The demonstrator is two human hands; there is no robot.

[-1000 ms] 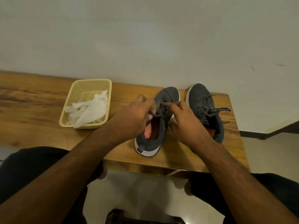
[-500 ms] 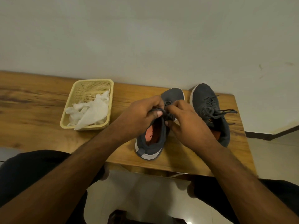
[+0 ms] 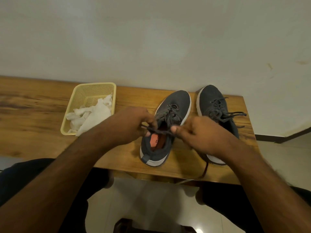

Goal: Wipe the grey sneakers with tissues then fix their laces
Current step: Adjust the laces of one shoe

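The fingers (image 3: pixel 152 122) of the left hand (image 3: pixel 129 125) pinch one end of the dark lace (image 3: pixel 159 131), and the right hand (image 3: pixel 200 133) pinches the other end — the lace is pulled in a straight line across the top of the left grey sneaker (image 3: pixel 165 125). That shoe sits on the wooden table (image 3: pixel 33 115), near the front edge, with its orange inside showing. The right grey sneaker (image 3: pixel 217 111) stands just beside it, and its laces look tied already. The used white tissues (image 3: pixel 91 117) lie in the yellow basket (image 3: pixel 94 88), so the wiping looks done. What could go wrong? If the hands pull too hard, the shoe could slide off the front edge. If a pinch slips, the lace goes loose — and the knot would have to start again.
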